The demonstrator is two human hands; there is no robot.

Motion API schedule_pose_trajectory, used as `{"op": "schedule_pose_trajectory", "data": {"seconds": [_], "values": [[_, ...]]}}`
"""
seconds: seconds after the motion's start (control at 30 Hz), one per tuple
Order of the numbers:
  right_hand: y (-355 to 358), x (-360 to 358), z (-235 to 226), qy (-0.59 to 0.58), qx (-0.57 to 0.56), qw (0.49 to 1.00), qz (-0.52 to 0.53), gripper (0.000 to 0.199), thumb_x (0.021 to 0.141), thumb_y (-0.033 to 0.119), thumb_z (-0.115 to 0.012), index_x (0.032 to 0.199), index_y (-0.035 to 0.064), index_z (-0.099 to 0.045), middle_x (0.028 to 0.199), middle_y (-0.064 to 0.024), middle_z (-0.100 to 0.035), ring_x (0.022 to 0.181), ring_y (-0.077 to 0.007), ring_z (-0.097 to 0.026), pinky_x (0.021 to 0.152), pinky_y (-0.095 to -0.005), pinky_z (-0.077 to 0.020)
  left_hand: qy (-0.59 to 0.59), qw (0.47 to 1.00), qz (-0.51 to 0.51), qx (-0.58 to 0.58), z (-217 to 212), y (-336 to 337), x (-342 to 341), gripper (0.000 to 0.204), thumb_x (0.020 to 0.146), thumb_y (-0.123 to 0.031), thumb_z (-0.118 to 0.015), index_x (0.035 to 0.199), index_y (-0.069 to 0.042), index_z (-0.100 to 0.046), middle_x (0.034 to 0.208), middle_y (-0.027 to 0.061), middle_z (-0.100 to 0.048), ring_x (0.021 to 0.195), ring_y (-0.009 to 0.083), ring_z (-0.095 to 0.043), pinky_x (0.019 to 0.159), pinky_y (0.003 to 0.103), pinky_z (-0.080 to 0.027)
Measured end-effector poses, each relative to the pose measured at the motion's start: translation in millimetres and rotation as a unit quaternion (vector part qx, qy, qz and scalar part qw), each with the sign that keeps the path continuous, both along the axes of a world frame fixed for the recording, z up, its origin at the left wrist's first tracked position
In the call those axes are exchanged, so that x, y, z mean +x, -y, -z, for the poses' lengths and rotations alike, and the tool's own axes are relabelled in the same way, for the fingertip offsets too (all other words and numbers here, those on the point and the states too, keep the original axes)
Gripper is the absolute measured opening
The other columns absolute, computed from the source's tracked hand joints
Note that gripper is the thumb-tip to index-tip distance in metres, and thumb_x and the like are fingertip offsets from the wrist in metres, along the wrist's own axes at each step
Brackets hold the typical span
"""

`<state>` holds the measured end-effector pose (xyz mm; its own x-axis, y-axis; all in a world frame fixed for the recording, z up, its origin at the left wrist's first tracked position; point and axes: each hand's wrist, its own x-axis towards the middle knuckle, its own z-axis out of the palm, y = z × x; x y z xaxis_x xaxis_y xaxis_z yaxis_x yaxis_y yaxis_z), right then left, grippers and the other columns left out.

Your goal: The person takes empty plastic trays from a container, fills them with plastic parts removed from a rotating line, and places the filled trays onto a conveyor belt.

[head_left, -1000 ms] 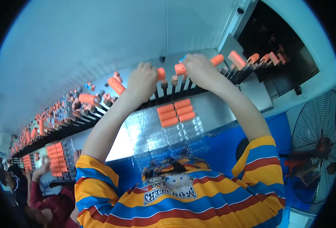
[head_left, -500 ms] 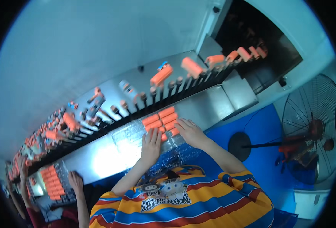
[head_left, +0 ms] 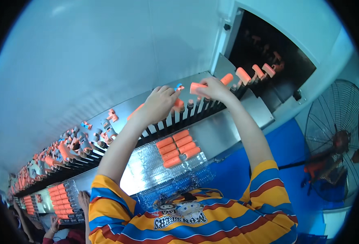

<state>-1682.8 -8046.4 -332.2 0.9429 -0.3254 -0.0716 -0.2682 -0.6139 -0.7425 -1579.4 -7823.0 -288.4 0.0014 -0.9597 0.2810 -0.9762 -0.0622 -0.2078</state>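
My left hand (head_left: 160, 103) is over the row of upright black pegs (head_left: 190, 110), its fingers curled round an orange cylindrical piece (head_left: 178, 104) at a peg top. Most of that piece is hidden by the hand. Farther right along the row, my right hand (head_left: 215, 89) grips another orange cylinder (head_left: 197, 88) between thumb and fingers. Below the pegs, several orange cylinders (head_left: 173, 153) lie in two columns on a clear plastic tray (head_left: 199, 159) on the metal ledge. A small blue and orange piece (head_left: 179, 87) sits between my hands, behind the pegs.
Orange pieces (head_left: 242, 75) ride pegs toward a dark opening (head_left: 275, 53) at right. Grey and orange parts (head_left: 82, 140) crowd the left of the row. A co-worker's hand (head_left: 84, 200) is by another filled tray (head_left: 61, 202). A caged fan (head_left: 334, 140) stands right.
Both my hands have left the orange cylinders on the tray and reached up to the pegs, where they grasp orange pieces. The tray's cylinders are now uncovered.
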Motion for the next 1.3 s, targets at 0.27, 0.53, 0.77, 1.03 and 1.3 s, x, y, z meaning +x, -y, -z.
{"op": "schedule_pose_trajectory", "data": {"seconds": [0.27,0.53,0.77,1.03,1.3], "values": [[10.1,11.6,-1.5,0.082,-0.331,0.922,-0.184,0.015,0.072,0.01,-0.069,0.082,-0.0008,-0.066,0.087,-0.0145,-0.063,0.086,-0.0338,-0.06,0.076,-0.0394,-0.0488,-0.083,0.97,-0.181,0.143,-0.2,19.7,-22.2,0.03,0.074,0.0,-0.061,0.103,0.001,-0.058,0.099,0.0177,-0.057,0.098,0.0362,-0.056,0.079,0.043,-0.049],[25.2,-122.1,67.3,0.108,-0.227,0.938,-0.238,0.039,0.074,0.01,-0.07,0.11,0.0057,-0.058,0.102,-0.0115,-0.059,0.098,-0.0303,-0.057,0.085,-0.0421,-0.0467,-0.132,0.976,-0.172,-0.004,64.0,9.3,-131.3,0.042,0.079,-0.006,-0.06,0.12,0.001,-0.051,0.085,0.0128,-0.058,0.082,0.0301,-0.06,0.063,0.039,-0.053],[46.7,-189.9,160.5,0.105,-0.159,0.954,-0.23,0.036,0.076,0.008,-0.066,0.111,0.0025,-0.06,0.111,-0.012,-0.055,0.11,-0.0293,-0.053,0.094,-0.0378,-0.0454,-0.218,0.959,-0.178,0.013,193.9,51.1,-212.2,0.06,0.079,-0.013,-0.068,0.131,0.006,-0.045,0.128,0.0243,-0.051,0.119,0.0367,-0.05,0.098,0.042,-0.044],[69.6,-209.2,186.2,0.05,-0.214,0.952,-0.213,0.051,0.093,0.026,-0.052,0.136,0.0007,-0.044,0.145,-0.0149,-0.039,0.135,-0.0323,-0.035,0.112,-0.0447,-0.0271,-0.217,0.963,-0.115,0.106,208.1,103.1,-240.3,0.064,0.088,-0.035,-0.059,0.137,0.002,-0.041,0.145,0.0155,-0.039,0.136,0.0316,-0.034,0.113,0.053,-0.02],[161.3,-235.0,172.5,0.106,-0.148,0.965,-0.19,0.061,0.091,0.03,-0.056,0.142,0.0031,-0.037,0.15,-0.0142,-0.033,0.141,-0.0308,-0.026,0.115,-0.0458,-0.0197,-0.281,0.943,-0.145,0.103,184.8,164.3,-249.8,0.061,0.089,-0.027,-0.058,0.14,0.001,-0.038,0.145,0.0193,-0.038,0.136,0.0332,-0.034,0.113,0.055,-0.019]]}}
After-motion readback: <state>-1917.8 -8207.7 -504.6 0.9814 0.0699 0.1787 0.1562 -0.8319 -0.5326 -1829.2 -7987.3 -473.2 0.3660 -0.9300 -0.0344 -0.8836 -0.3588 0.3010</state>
